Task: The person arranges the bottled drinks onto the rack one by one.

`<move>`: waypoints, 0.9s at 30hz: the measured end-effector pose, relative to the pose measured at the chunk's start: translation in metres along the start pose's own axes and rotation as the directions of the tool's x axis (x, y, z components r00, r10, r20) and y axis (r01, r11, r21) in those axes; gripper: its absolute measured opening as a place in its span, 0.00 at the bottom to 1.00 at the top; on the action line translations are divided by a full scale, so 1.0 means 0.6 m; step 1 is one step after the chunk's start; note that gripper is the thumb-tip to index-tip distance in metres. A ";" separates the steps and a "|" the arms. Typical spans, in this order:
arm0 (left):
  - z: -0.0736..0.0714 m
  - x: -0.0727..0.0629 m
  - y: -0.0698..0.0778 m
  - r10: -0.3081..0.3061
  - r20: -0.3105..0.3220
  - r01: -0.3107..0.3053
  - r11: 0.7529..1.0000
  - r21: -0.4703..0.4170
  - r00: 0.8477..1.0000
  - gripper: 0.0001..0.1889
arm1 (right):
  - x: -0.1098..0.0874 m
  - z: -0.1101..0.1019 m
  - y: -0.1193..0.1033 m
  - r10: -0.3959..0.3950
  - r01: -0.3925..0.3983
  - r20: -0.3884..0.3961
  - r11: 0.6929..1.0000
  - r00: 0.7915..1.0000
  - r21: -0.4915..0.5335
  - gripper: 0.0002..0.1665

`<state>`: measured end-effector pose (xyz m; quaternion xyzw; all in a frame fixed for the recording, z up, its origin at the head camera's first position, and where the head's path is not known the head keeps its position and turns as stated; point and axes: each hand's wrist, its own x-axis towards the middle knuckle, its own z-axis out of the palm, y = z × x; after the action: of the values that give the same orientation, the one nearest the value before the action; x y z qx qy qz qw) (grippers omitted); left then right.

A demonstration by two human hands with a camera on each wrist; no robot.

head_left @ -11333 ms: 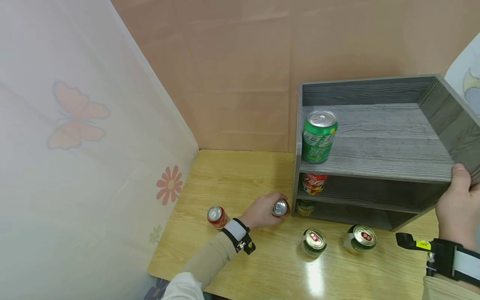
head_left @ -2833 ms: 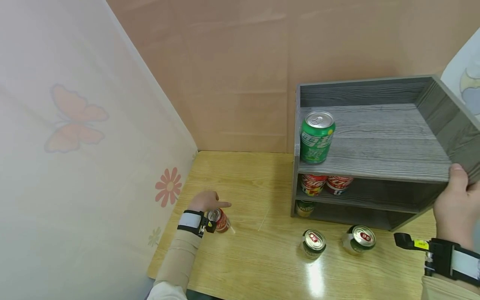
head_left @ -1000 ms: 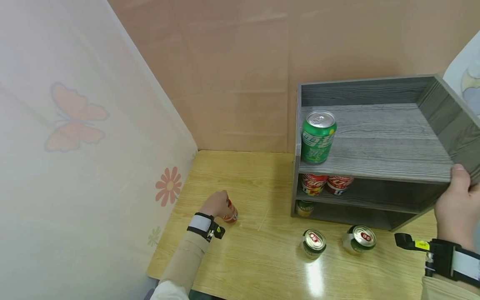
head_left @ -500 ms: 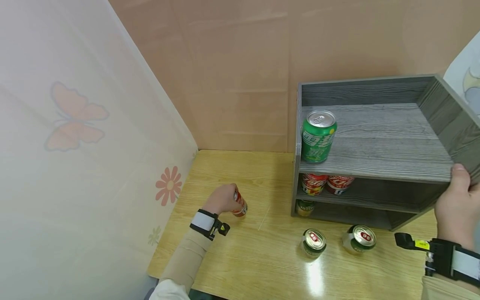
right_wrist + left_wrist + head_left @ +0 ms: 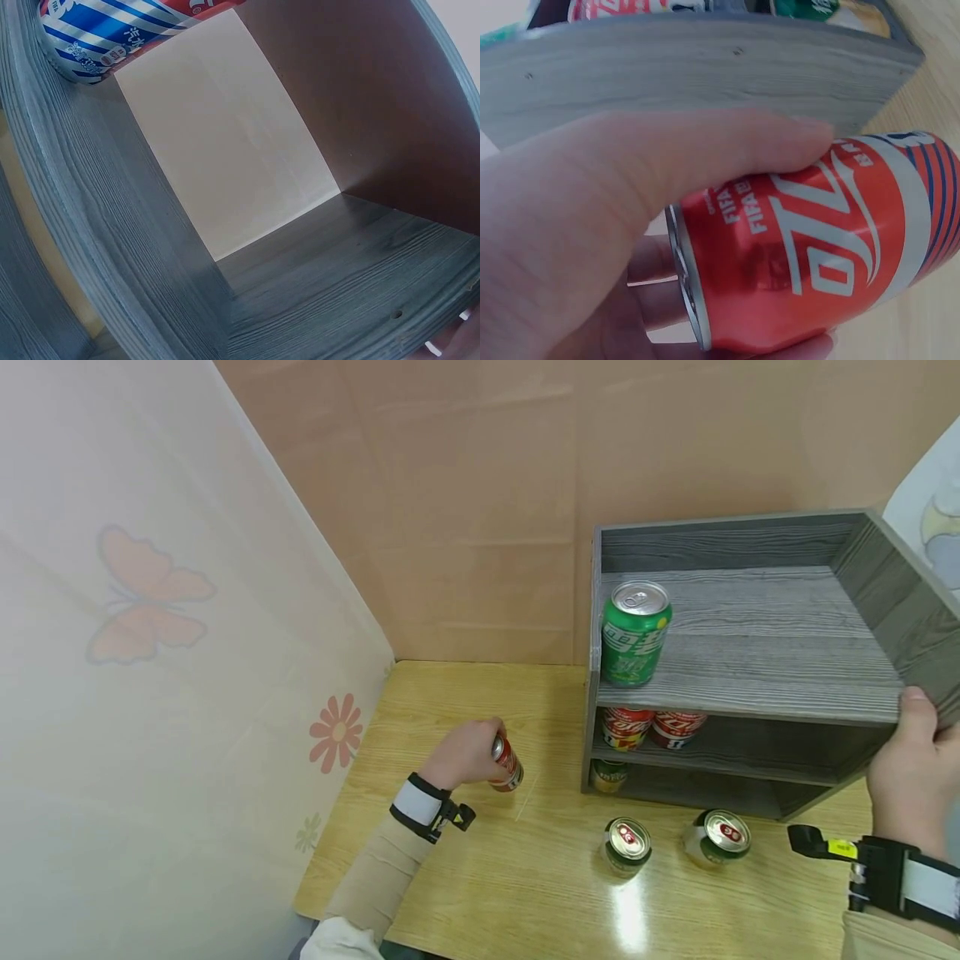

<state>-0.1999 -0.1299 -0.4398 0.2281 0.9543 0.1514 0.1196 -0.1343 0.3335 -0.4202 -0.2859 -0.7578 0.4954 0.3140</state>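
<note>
The left hand [image 5: 465, 756] is gripping a FIFA-printed cola can [image 5: 508, 768]; its base, tilting beyond the fingertips, is perhaps risking knocking the shelf unit [image 5: 757, 627] the right hand [image 5: 911, 768] is gripping.

The can [image 5: 810, 247] you hold is red with white lettering and blue stripes. You have grey wood grain on the shelf unit [image 5: 750, 631], yellow wood grain on the desk [image 5: 555, 893], and a green can [image 5: 633, 643] with a silver top.
</note>
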 end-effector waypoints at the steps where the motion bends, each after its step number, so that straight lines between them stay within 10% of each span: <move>1: -0.001 0.001 0.004 0.013 -0.003 -0.013 1.000 0.006 1.000 0.31 | 0.000 0.000 -0.001 -0.003 0.003 0.000 1.000 1.000 0.001 0.30; 27: -0.022 -0.016 0.128 0.305 -0.028 -0.300 0.947 0.117 0.952 0.33 | -0.001 0.001 0.003 -0.011 0.011 0.011 1.000 1.000 0.019 0.31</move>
<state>-0.1649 -0.0724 -0.3997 0.3744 0.9175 0.1199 0.0603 -0.1341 0.3334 -0.4218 -0.2759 -0.7564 0.5024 0.3152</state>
